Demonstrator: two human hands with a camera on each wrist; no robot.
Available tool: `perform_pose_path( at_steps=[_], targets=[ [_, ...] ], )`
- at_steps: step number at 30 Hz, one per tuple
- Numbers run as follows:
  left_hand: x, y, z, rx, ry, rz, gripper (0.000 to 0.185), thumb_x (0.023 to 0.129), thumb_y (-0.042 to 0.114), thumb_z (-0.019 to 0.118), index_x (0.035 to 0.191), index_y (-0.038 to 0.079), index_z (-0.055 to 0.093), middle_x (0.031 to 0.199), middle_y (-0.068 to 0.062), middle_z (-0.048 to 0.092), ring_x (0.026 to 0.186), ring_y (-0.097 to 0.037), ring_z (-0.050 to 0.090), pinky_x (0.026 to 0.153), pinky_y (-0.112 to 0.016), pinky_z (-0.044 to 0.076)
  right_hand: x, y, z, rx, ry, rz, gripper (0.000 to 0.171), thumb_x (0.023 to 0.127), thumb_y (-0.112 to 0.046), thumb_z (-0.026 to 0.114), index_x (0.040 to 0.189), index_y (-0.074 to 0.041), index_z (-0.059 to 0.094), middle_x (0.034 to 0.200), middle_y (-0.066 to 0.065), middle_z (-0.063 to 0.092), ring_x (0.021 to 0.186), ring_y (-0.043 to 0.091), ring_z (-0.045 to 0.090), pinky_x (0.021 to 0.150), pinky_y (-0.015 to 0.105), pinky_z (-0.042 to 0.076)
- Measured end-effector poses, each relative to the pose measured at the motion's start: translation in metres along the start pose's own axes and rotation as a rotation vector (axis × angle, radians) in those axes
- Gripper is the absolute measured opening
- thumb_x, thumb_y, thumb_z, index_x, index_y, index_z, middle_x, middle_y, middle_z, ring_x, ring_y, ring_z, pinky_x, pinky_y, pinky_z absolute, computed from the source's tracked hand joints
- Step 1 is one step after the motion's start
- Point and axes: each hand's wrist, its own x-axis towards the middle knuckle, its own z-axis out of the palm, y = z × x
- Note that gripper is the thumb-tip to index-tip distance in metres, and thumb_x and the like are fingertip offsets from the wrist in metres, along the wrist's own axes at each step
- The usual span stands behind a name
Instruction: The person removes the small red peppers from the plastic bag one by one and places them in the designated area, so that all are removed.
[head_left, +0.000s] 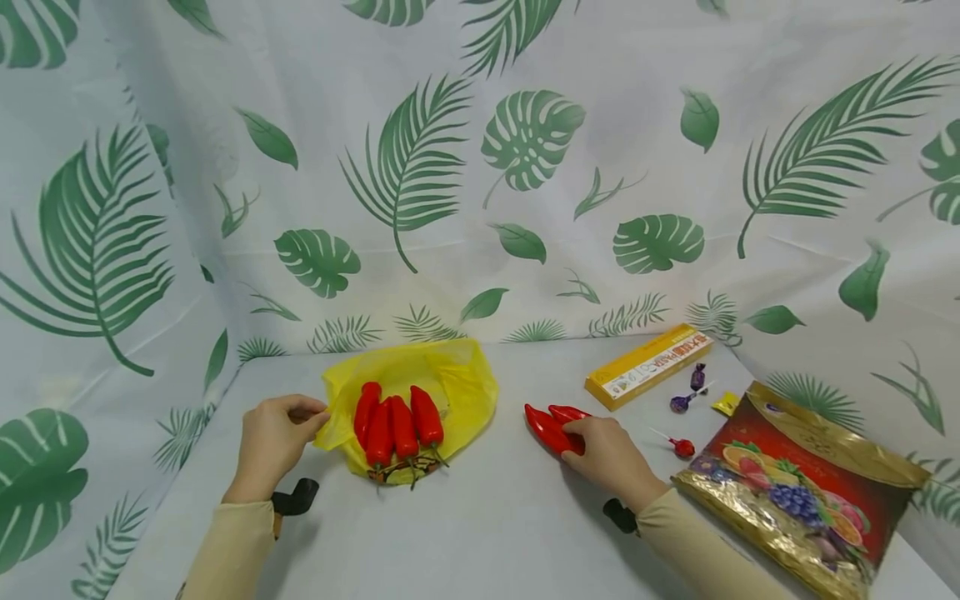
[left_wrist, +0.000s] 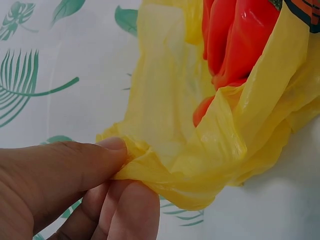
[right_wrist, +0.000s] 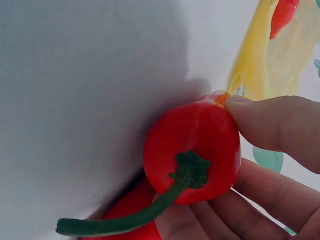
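Note:
A yellow plastic bag (head_left: 468, 387) lies spread on the table with several red chili peppers (head_left: 403, 427) in its mouth, green stems toward me. My left hand (head_left: 273, 437) pinches the bag's left edge between thumb and fingers; the left wrist view shows the crumpled film (left_wrist: 145, 160) there. To the right of the bag, my right hand (head_left: 611, 454) grips a red chili pepper (head_left: 549, 429). In the right wrist view, thumb and fingers close around that pepper (right_wrist: 195, 135), its green stem toward the camera. A second red pepper (head_left: 567, 412) lies right beside it, partly hidden by the hand.
Behind my right hand lies a yellow pasta box (head_left: 648, 367). Purple-wrapped candy (head_left: 698, 377), lollipops (head_left: 680, 403) and a small yellow packet (head_left: 726, 403) are scattered to its right. A large gold and red fruit-printed bag (head_left: 802, 492) fills the right side. A leaf-patterned curtain (head_left: 450, 183) stands behind.

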Motion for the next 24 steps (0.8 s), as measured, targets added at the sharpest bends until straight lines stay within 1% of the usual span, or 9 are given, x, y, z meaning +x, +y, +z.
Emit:
perform_pose_path(
  at_steps=[4,12,18,24],
  targets=[
    [0.0001,-0.0005,0.0022,0.002,0.005,0.015,0.014,0.092,0.017,0.078,0.099,0.005,0.080,0.088,-0.011,0.079,0.065,-0.014,0.068,0.058,-0.026,0.052,0.0007,0.0045,-0.0008,0.003,0.006,0.014,0.044,0.084,-0.018,0.086,0.124,-0.001,0.075,0.117,0.013,0.076,0.102,0.028,0.065,0.098,0.054,0.060],
    [0.0001,0.0004,0.0051,-0.002,0.007,0.030,0.014,0.092,0.017,0.078,0.099,0.004,0.080,0.088,-0.012,0.079,0.065,-0.014,0.068,0.058,-0.025,0.053,0.0021,0.0103,-0.0014,-0.003,0.019,0.028,0.047,0.085,-0.019,0.086,0.126,0.000,0.073,0.120,0.015,0.075,0.104,0.029,0.065,0.098,0.056,0.059],
    [-0.0003,-0.0013,0.0050,0.001,0.008,0.032,0.015,0.092,0.017,0.078,0.099,0.004,0.080,0.088,-0.012,0.079,0.064,-0.013,0.068,0.057,-0.024,0.053,0.0018,0.0073,-0.0007,-0.001,0.043,0.007,0.049,0.084,-0.022,0.087,0.126,-0.001,0.073,0.122,0.016,0.075,0.105,0.030,0.066,0.098,0.056,0.059],
    [0.0001,-0.0009,0.0053,0.002,0.006,0.032,0.015,0.092,0.017,0.079,0.099,0.004,0.080,0.087,-0.011,0.079,0.064,-0.013,0.067,0.058,-0.024,0.053,0.0021,0.0033,-0.0003,0.012,0.059,0.014,0.051,0.084,-0.022,0.088,0.127,0.000,0.072,0.122,0.017,0.074,0.106,0.031,0.065,0.096,0.056,0.060]
  ],
)
